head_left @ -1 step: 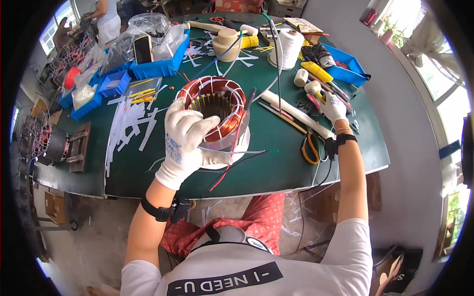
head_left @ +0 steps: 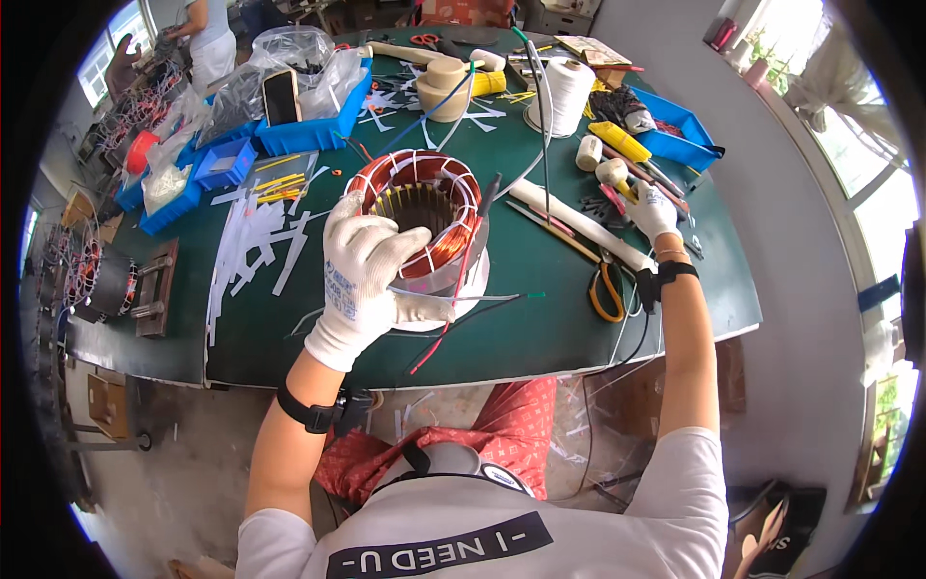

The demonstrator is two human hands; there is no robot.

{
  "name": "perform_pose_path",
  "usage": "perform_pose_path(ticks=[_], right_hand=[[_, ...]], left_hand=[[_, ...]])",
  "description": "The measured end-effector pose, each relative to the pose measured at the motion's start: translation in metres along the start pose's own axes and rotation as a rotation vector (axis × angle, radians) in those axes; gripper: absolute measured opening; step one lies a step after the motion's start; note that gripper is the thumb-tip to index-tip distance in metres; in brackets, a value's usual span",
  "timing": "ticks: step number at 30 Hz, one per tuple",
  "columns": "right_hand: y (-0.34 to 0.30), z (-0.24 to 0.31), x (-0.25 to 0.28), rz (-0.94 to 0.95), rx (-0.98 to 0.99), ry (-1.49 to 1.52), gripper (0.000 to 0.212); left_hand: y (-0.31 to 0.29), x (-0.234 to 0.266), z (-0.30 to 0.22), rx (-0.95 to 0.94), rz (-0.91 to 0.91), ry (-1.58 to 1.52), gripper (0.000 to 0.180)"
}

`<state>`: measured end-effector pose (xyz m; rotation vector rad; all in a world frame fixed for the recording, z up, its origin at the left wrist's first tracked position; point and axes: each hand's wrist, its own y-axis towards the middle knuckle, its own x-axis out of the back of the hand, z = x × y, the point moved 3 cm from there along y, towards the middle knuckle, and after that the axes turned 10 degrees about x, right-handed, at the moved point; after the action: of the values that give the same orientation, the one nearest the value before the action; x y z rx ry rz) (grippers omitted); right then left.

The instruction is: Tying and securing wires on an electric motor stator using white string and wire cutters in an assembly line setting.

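Stator (head_left: 446,250) sits on the green table (head_left: 540,338) before you, your left hand (head_left: 362,265) closed over its near-left rim, probably to steady it; your right hand (head_left: 654,210) lies at the mallet (head_left: 611,172) (whether gripping, I cannot tell).

Gap between stator (head_left: 446,249) and scissors (head_left: 605,266)

White gloves (head_left: 349,275) with blue print (head_left: 338,293), black wrist straps (head_left: 307,415), white short-sleeved shirt (head_left: 579,511) — and red patterned trousers (head_left: 521,420), possibly shorts.
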<state>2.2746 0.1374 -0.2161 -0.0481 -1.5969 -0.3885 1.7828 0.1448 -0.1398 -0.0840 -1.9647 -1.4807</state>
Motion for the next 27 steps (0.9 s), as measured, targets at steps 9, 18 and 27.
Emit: perform_pose_path(ticks=[9,18,27], right_hand=[[0.008,0.038,-0.01,0.016,0.132,0.013,0.03],[0.014,0.035,-0.021,0.114,-0.061,-0.185,0.026],[-0.012,-0.004,-0.009,0.113,-0.188,-0.067,0.028]], left_hand=[[-0.001,-0.001,-0.002,0.026,-0.048,0.005,0.073],[-0.001,0.0,-0.001,0.028,0.012,-0.012,0.072],[0.004,0.0,-0.007,0.011,-0.026,0.003,0.07]])
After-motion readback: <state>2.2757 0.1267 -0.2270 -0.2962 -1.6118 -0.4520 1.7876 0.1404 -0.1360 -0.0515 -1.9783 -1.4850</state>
